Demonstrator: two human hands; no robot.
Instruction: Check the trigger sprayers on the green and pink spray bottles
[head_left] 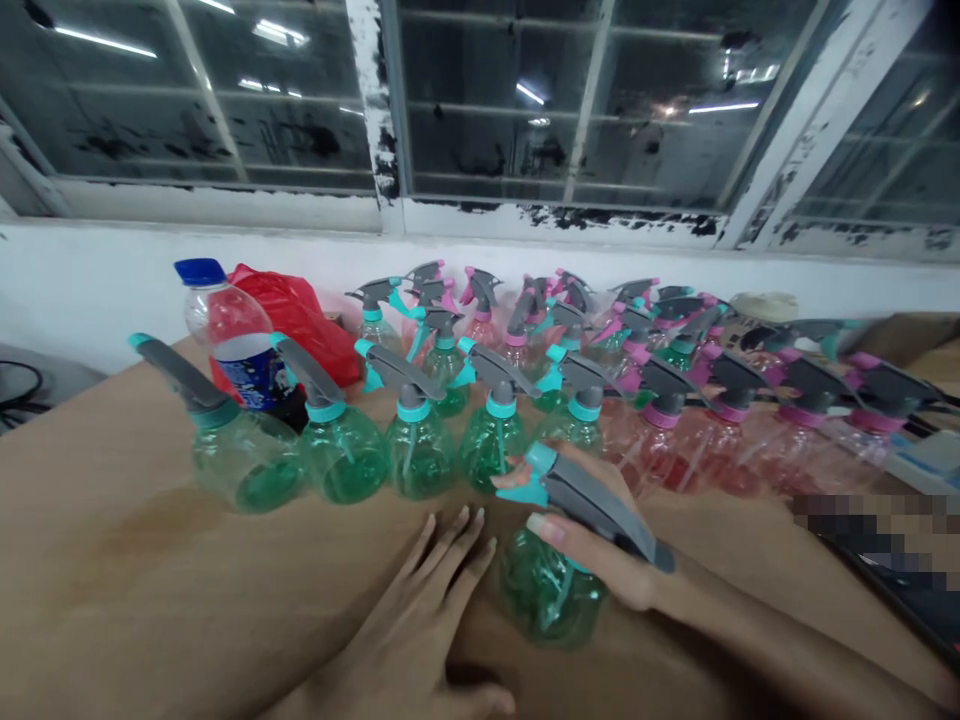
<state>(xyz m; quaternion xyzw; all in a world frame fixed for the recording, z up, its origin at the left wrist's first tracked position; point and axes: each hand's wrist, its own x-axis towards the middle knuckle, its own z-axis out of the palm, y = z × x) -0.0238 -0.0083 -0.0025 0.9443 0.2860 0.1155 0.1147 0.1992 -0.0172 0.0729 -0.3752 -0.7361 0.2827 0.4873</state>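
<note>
In the head view my right hand [600,550] is closed around the neck of a green spray bottle [551,600] with a grey and turquoise trigger head. The bottle is near the front of the table, slightly tilted, and a thin tube shows inside it. To its left, my left hand [420,620] lies with its fingers stretched out, palm down, over the wooden tabletop, holding nothing. Just beyond my hands runs a row of spray bottles: green ones [420,460] with turquoise collars on the left, pink ones [720,455] with pink collars on the right.
More spray bottles [517,335] crowd behind the front row. A blue-capped plastic bottle [244,350] and a red plastic bag [322,340] stand at the left back. A dark, partly blurred-out device [877,570] lies at the right. The wooden table [150,600] meets a white wall below windows.
</note>
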